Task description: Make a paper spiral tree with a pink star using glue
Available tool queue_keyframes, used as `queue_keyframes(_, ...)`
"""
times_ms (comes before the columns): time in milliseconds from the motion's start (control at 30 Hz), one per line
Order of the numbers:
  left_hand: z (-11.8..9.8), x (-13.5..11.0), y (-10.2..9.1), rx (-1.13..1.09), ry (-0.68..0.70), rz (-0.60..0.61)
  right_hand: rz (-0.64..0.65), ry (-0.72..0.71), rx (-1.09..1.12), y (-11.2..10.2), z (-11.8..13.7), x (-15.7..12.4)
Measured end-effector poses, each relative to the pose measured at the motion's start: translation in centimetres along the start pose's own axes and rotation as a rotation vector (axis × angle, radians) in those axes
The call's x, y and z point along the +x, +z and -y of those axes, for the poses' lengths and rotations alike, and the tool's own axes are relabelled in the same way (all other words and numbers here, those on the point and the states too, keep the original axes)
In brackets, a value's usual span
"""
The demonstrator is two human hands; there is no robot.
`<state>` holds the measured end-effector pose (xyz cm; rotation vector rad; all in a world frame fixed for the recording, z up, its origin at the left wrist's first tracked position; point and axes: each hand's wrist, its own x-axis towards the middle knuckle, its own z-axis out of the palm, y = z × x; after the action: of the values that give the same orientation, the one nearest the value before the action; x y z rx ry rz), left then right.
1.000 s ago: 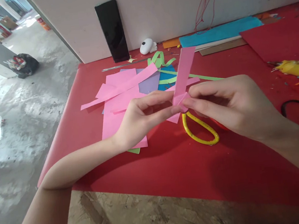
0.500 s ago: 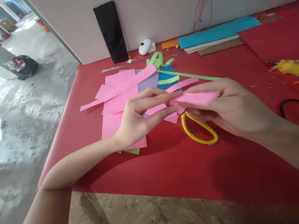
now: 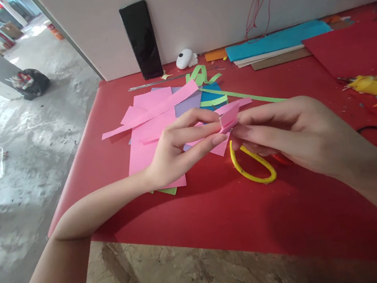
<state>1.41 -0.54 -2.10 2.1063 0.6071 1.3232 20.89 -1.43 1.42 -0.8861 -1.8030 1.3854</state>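
Between my two hands is a small folded strip of pink paper [image 3: 229,116], held above the table. My left hand [image 3: 189,143] pinches its left end between thumb and fingers. My right hand [image 3: 285,130] grips the right side with thumb and forefinger, which hide part of it. Below the hands lies a yellow loop handle [image 3: 257,179], its upper end covered by my right fingers. Pink paper sheets [image 3: 156,156] and a long pink strip [image 3: 167,105] lie behind my left hand, over purple paper [image 3: 187,103] and blue paper [image 3: 209,94].
Curled green strips [image 3: 198,76] lie behind the sheets. A black phone [image 3: 142,40] leans on the wall beside a white toy-like object [image 3: 185,58]. Blue folded paper [image 3: 279,39] lies at the back; a yellow glue gun [image 3: 373,85] is at the right. The red table [image 3: 211,220] ends at left.
The pink strip in my hands has been folded shorter: its free end, which pointed right over my right hand, now stands up near my left fingertips. My right fingers have closed in beside it.
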Motion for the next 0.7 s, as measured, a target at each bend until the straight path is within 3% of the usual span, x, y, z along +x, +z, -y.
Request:
queue_keyframes(133,-0.54,-0.19,0.44,-0.202,-0.262,-0.027,-0.046,-0.071,-0.186,0.21,0.33,-0.02)
queue_keyframes(400,-0.57,-0.67,0.36,-0.371,-0.494,-0.035,-0.112,-0.193,-0.381,0.16,0.19,0.00)
queue_keyframes(567,-1.08,-0.57,0.75,-0.345,-0.399,-0.118,-0.010,-0.147,-0.266,0.11,0.20,-0.03)
queue_keyframes(700,-0.72,-0.36,0.56,-0.188,-0.134,-0.168,0.035,-0.035,-0.029,0.10,-0.60,-0.20)
